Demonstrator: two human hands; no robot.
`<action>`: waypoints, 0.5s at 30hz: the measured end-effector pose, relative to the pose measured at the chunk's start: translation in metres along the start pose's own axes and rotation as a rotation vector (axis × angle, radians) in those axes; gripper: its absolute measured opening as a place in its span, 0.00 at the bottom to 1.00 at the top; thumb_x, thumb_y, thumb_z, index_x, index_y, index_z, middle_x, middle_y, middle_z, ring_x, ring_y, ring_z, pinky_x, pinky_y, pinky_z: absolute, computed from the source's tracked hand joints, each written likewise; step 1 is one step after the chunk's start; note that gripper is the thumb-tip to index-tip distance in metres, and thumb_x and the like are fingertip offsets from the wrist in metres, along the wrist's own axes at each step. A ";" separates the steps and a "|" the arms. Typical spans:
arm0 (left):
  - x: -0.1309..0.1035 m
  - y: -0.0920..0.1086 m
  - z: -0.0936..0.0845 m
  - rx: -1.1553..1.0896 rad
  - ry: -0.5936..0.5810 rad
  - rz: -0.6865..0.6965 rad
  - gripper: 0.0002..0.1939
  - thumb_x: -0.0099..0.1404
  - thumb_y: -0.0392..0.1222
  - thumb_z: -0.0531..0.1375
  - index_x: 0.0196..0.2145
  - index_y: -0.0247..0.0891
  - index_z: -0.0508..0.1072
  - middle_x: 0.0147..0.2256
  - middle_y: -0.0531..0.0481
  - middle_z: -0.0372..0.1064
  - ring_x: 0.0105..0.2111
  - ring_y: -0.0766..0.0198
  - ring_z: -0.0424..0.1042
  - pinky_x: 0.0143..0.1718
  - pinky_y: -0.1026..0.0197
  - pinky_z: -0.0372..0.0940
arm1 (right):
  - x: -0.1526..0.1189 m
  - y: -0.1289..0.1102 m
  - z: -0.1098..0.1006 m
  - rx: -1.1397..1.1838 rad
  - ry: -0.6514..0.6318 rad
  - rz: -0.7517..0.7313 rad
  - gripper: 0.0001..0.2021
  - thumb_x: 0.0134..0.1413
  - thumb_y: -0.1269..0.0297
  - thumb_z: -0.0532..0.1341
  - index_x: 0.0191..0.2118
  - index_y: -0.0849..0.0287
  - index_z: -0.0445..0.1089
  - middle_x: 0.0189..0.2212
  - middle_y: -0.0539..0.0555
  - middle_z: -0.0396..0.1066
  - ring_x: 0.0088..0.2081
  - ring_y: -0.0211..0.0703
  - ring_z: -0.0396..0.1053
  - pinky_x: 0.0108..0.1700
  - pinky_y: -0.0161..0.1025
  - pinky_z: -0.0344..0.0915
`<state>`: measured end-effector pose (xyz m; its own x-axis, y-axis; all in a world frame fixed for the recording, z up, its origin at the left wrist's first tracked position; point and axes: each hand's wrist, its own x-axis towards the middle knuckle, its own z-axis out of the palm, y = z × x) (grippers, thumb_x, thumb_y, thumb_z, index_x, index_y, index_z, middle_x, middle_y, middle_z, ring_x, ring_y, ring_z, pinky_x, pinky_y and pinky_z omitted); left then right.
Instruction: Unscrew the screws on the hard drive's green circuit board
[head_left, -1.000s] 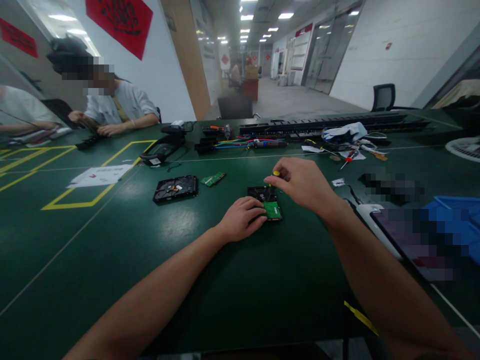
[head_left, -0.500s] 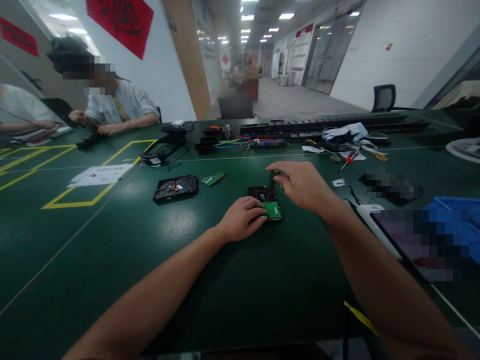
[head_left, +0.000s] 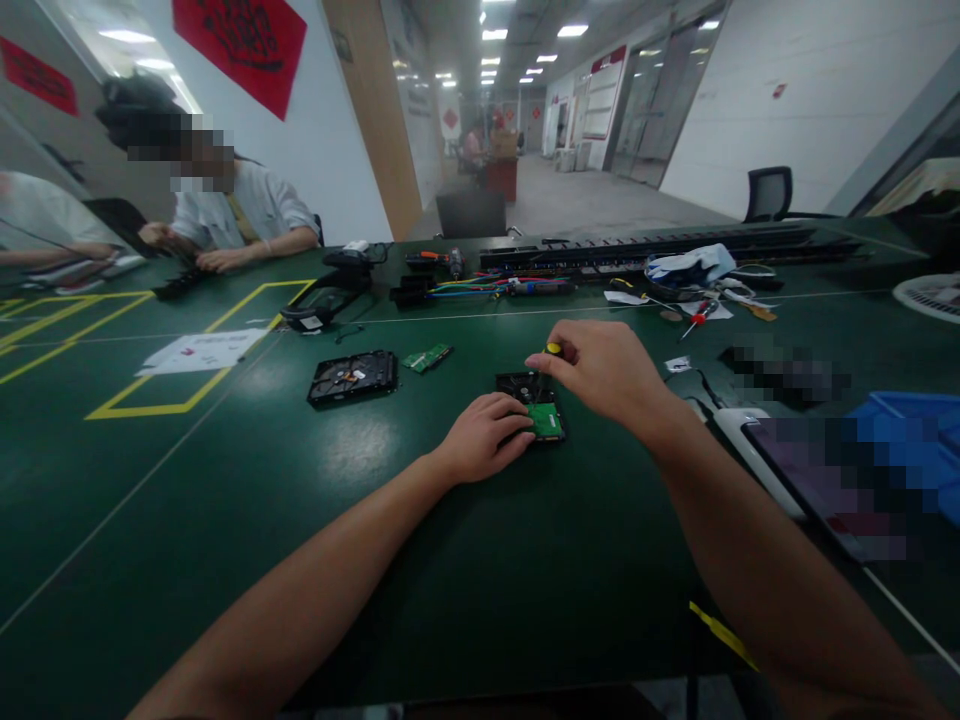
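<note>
A hard drive (head_left: pixel 516 384) with a green circuit board (head_left: pixel 547 422) on its upper face lies on the green table. My left hand (head_left: pixel 491 437) holds the drive steady from its left side, fingers curled over the board. In my right hand (head_left: pixel 600 365) is a screwdriver (head_left: pixel 554 349) with a yellow-ended handle, held upright over the drive; the fingers hide most of it, and where its tip touches I cannot tell. Off to the left sits a second hard drive (head_left: pixel 352 378), and a loose green circuit board (head_left: pixel 428 358) lies beside it.
A blue bin (head_left: pixel 911 440) and a tablet-like device (head_left: pixel 795 470) are on the right. Across the back lie a power drill (head_left: pixel 435 262), coloured wires (head_left: pixel 480 285), long black strips (head_left: pixel 675 252) and a red screwdriver (head_left: pixel 699 318). A co-worker (head_left: pixel 247 210) sits at the far left.
My right hand has shifted its grip on the screwdriver: the stretched forefinger has curled in and the thumb now points left, with the handle's yellow end showing. My left hand and the drive stay put.
</note>
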<state>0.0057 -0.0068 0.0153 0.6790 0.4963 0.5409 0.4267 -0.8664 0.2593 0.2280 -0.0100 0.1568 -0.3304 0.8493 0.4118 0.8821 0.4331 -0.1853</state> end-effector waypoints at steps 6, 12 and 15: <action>-0.001 -0.001 0.001 0.010 -0.002 0.000 0.15 0.78 0.48 0.57 0.51 0.40 0.80 0.52 0.41 0.77 0.54 0.52 0.74 0.59 0.44 0.69 | 0.000 0.003 -0.003 0.102 -0.068 -0.077 0.13 0.66 0.69 0.62 0.53 0.57 0.78 0.52 0.58 0.81 0.51 0.53 0.77 0.54 0.46 0.67; -0.001 -0.001 0.002 0.009 0.008 0.004 0.14 0.78 0.48 0.58 0.51 0.40 0.80 0.52 0.42 0.77 0.55 0.52 0.74 0.58 0.45 0.69 | -0.002 -0.001 -0.004 0.122 -0.097 -0.105 0.16 0.64 0.74 0.60 0.54 0.58 0.76 0.51 0.58 0.81 0.48 0.51 0.78 0.52 0.44 0.67; 0.000 0.000 0.001 0.010 0.008 0.008 0.14 0.78 0.48 0.58 0.51 0.40 0.80 0.52 0.42 0.77 0.54 0.52 0.74 0.58 0.44 0.69 | -0.002 -0.001 -0.006 0.057 -0.083 -0.072 0.10 0.66 0.67 0.62 0.50 0.58 0.76 0.45 0.58 0.82 0.43 0.51 0.77 0.47 0.44 0.66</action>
<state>0.0058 -0.0066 0.0147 0.6777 0.4889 0.5493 0.4272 -0.8698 0.2469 0.2299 -0.0136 0.1616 -0.4213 0.8364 0.3506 0.8353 0.5084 -0.2090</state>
